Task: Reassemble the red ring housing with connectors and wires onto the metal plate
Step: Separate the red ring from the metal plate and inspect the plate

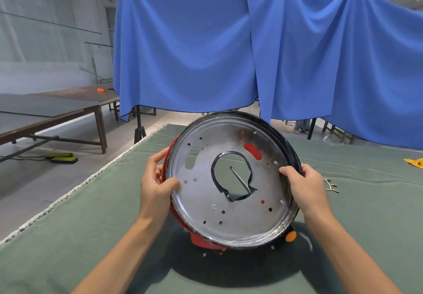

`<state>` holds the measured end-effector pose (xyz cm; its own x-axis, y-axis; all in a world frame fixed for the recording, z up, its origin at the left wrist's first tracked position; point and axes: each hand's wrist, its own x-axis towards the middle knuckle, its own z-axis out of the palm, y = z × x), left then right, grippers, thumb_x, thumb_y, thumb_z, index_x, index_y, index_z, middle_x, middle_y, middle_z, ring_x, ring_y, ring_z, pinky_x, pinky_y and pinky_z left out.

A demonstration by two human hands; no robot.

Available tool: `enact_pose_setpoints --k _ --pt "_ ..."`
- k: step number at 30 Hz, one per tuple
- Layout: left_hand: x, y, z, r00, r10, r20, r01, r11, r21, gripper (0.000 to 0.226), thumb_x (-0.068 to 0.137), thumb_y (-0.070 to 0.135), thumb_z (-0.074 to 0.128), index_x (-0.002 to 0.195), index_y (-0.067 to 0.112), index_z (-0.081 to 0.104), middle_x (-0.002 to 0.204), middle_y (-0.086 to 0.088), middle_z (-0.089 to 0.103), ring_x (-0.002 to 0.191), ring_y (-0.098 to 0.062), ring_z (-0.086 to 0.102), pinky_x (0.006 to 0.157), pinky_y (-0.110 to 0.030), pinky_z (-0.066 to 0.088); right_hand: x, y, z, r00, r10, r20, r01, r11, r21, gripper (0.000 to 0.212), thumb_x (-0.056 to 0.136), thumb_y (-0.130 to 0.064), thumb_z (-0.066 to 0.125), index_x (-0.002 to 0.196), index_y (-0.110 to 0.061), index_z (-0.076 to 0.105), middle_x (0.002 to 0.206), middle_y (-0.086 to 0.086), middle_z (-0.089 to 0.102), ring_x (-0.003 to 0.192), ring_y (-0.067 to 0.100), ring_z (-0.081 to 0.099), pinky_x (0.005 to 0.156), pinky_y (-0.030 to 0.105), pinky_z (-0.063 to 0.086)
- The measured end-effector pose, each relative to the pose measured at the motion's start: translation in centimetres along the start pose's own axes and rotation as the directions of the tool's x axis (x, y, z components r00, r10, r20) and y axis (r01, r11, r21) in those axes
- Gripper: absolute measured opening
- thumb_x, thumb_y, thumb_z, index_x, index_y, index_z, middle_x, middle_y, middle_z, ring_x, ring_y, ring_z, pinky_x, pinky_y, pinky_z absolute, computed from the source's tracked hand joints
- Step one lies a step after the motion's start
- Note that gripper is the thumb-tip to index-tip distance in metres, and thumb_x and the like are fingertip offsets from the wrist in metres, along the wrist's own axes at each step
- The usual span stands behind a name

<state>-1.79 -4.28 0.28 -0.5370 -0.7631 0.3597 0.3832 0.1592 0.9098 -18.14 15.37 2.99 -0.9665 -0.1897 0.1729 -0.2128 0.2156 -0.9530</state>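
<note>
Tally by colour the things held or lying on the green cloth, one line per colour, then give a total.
Silver: 1, metal plate
Red: 1, ring housing
Orange: 1, round knob
Yellow: 1, scrap
Pale metal: 1, connector cluster
Total: 5

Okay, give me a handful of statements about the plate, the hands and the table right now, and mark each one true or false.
1. Both hands hold the metal plate, the left hand and the right hand on opposite edges. True.
2. The plate lies flat on the green cloth. False: it is held up and tilted toward the camera.
3. The red ring housing shows behind the plate. True.
4. The plate is solid, with no openings. False: it has a large central cutout and many small holes.
5. A blue curtain hangs behind the table. True.
</note>
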Motion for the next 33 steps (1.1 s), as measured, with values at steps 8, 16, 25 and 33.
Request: enact_pose_setpoints --k 8,16,25,33 --pt "0.4 0.2 -0.1 0.998 -0.054 0.045 0.058 0.995 -0.078 0.074 0.046 0.001 0.050 0.111 0.034 0.064 0.090 -0.005 0.068 0.083 -0.027 0.062 0.074 -0.058 0.052 1.5 -3.0 -0.8 0.972 0.054 0.229 -0.071 0.995 0.064 0.014 0.082 -0.026 0.071 0.080 -0.012 0.071 0.076 0.004 0.074 0.071 0.021 0.067 0.058 0.030 0.052" --pt "0.9 0.5 -0.3 0.982 -0.059 0.181 0.062 0.998 -0.010 0.080 0.049 0.001 0.050 0.124 0.029 0.058 0.111 0.002 0.069 0.102 -0.021 0.066 0.083 -0.042 0.056 2.1 -2.7 0.2 0.991 0.051 0.122 -0.063 0.994 0.094 0.025 0.090 -0.028 0.063 0.073 -0.013 0.071 0.076 0.008 0.072 0.073 0.028 0.064 0.076 0.042 0.055" --pt "1.3 1.5 -0.2 0.983 -0.130 0.132 0.141 0.987 -0.077 0.048 0.058 0.007 0.052 0.102 0.016 0.069 0.099 -0.017 0.070 0.089 -0.036 0.064 0.082 -0.055 0.051 1.9 -2.7 1.2 0.991 0.060 0.118 -0.064 0.998 0.027 0.031 0.092 -0.025 0.060 0.085 0.004 0.068 0.091 0.023 0.069 0.079 0.033 0.061 0.085 0.052 0.051" --pt "1.5 2.4 0.0 0.978 -0.098 0.186 0.107 0.993 -0.041 0.050 0.051 0.000 0.047 0.087 0.023 0.073 0.070 0.000 0.068 0.059 -0.014 0.062 0.049 -0.025 0.049 2.2 -3.9 -0.1 0.978 0.020 0.210 -0.023 1.000 0.014 0.021 0.084 -0.025 0.066 0.077 -0.005 0.068 0.082 0.018 0.070 0.070 0.029 0.061 0.070 0.040 0.051"
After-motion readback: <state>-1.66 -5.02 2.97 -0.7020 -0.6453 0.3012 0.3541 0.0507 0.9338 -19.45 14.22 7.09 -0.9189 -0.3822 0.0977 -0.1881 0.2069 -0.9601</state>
